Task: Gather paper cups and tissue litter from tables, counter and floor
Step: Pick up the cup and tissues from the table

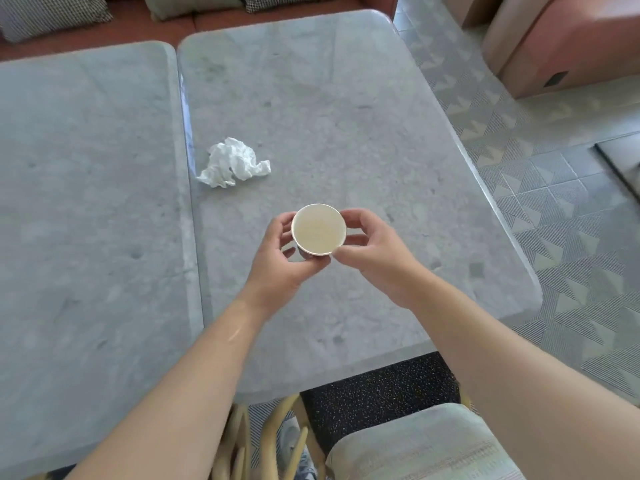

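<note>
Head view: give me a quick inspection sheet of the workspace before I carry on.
Surface: two grey stone tables pushed side by side.
Job's things: paper cup held upright above the right table; crumpled tissue lying near the seam.
Clutter: nothing seen.
Grippers: left hand and right hand both hold the cup, fingers at its rim.
Cables: nothing seen.
Surroundings: patterned floor, cushions, chair seat.

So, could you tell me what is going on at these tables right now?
A person is clearing litter. Both the left hand and the right hand hold a paper cup upright above the grey table; its inside looks empty. A crumpled tissue lies on the same table near its left edge, not yet picked up.
</note>
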Demonstrator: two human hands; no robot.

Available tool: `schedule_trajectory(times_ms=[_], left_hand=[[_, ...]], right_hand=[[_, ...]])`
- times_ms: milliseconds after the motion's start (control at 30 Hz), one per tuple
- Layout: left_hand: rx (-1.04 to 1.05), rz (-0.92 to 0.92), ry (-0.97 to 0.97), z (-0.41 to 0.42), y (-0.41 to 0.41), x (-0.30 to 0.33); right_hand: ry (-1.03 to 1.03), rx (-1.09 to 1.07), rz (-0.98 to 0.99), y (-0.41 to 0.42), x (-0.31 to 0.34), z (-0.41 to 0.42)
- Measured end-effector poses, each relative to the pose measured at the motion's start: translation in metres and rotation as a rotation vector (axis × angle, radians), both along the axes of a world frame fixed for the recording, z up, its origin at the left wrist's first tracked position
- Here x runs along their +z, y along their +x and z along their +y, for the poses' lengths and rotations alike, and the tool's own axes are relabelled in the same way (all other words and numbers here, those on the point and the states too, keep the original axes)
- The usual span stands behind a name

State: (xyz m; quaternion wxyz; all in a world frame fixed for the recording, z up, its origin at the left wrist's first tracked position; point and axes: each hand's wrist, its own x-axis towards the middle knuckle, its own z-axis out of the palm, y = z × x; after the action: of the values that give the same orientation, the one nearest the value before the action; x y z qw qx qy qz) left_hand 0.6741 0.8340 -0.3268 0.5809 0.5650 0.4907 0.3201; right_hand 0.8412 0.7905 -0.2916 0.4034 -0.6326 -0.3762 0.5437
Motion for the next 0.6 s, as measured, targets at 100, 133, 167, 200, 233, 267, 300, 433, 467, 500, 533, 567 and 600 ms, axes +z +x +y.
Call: schedule_trajectory(times_ms=[100,133,167,200,233,267,300,433,467,500,533,567,600], left_hand=[[0.008,-0.005,0.06,0.017,-0.017,0.009],[0.01,-0.006,0.077,0.023,-0.023,0.012],[0.013,-0.007,0.091,0.028,-0.03,0.014],[0.02,-0.006,0.099,0.032,-0.037,0.014],[0.031,-0.004,0.104,0.036,-0.046,0.014],[0.049,0.0,0.108,0.039,-0.054,0.013],[0.075,0.003,0.11,0.041,-0.062,0.012],[0.196,0.011,0.119,0.054,-0.091,0.004],[0.22,0.016,0.123,0.059,-0.098,0.002],[0.238,0.022,0.128,0.063,-0.104,0.001],[0.251,0.028,0.133,0.068,-0.11,-0.001],[0.262,0.029,0.136,0.072,-0.115,-0.002],[0.272,0.025,0.137,0.076,-0.12,-0.002]], right_hand=[[0.035,-0.011,0.036,-0.018,0.002,0.015],[0.044,-0.015,0.043,-0.024,0.002,0.021],[0.05,-0.013,0.05,-0.03,0.002,0.026],[0.055,-0.006,0.059,-0.036,0.001,0.031],[0.058,0.002,0.069,-0.043,0.0,0.037],[0.059,0.01,0.078,-0.05,-0.001,0.042],[0.058,0.015,0.084,-0.058,-0.003,0.047],[0.048,0.007,0.101,-0.087,-0.015,0.073],[0.044,-0.012,0.086,-0.093,-0.018,0.082],[0.038,-0.039,0.053,-0.098,-0.023,0.091],[0.031,-0.069,-0.002,-0.103,-0.028,0.101],[0.031,-0.096,-0.077,-0.106,-0.034,0.111],[0.038,-0.115,-0.166,-0.109,-0.04,0.122]])
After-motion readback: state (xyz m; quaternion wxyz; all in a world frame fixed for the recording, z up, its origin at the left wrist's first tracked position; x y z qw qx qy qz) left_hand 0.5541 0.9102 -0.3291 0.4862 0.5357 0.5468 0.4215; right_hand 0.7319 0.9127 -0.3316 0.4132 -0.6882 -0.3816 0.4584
